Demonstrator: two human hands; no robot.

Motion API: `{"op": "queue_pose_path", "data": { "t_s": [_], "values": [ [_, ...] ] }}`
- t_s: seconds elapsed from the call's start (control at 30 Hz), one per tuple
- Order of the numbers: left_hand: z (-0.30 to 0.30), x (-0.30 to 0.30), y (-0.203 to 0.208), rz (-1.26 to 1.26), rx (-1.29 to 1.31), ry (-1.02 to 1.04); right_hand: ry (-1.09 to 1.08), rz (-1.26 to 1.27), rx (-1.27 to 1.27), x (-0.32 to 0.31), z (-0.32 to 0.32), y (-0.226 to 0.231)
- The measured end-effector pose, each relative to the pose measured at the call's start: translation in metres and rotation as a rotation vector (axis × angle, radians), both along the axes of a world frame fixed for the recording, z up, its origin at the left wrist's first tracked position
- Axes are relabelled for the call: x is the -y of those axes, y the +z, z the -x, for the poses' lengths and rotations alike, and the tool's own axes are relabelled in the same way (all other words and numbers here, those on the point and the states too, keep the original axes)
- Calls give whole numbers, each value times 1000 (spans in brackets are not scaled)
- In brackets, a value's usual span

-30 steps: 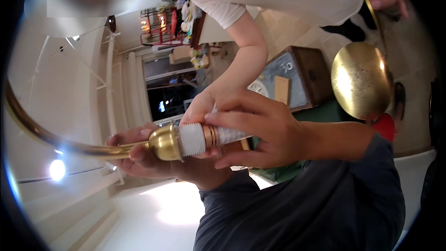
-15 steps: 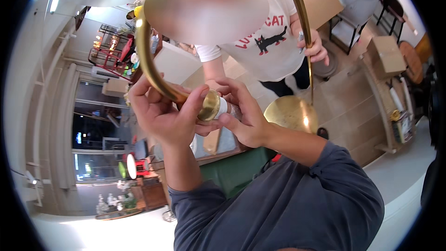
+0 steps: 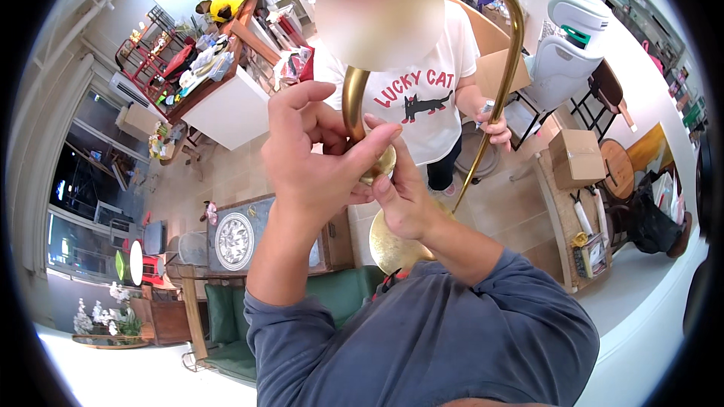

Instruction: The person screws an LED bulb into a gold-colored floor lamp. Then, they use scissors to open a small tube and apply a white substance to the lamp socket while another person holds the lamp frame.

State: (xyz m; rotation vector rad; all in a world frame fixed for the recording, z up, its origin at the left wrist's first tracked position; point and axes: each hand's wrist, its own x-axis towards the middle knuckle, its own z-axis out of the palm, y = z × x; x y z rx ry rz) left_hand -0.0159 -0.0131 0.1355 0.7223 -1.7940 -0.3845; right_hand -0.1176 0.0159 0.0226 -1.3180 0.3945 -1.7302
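Observation:
A curved brass floor-lamp pole (image 3: 516, 38) arches in front of me, its near end coming down between my hands. A small brass cup (image 3: 385, 163) sits at that end. My left hand (image 3: 305, 158) is closed around the tube just by the cup, thumb along the side and index finger raised. The fingers of my right hand (image 3: 411, 203) pinch the cup from the right and below; whatever lies behind it is hidden. Lower down, a round brass disc (image 3: 392, 245) shows partly behind my right forearm.
A person in a white T-shirt (image 3: 422, 105) stands opposite, one hand (image 3: 492, 122) at the pole's far side. A bench with a cardboard box (image 3: 578, 158) is on the right. To the left stand a table with a patterned round plate (image 3: 236, 242) and a green seat (image 3: 332, 303).
The view has shifted, showing more of the room. The arch now lies further right. The white-collared piece seen in the cup before is now hidden by my fingers.

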Motion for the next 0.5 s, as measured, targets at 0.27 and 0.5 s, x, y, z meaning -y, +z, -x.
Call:
{"op": "queue_pose_path", "data": {
  "t_s": [0.27,0.5],
  "values": [
    [-1,0,6,-4,26,-9,19,46,24,0,4,6],
    [0,4,5,32,33,65,-5,-31,112,2,-4,3]
  ]
}}
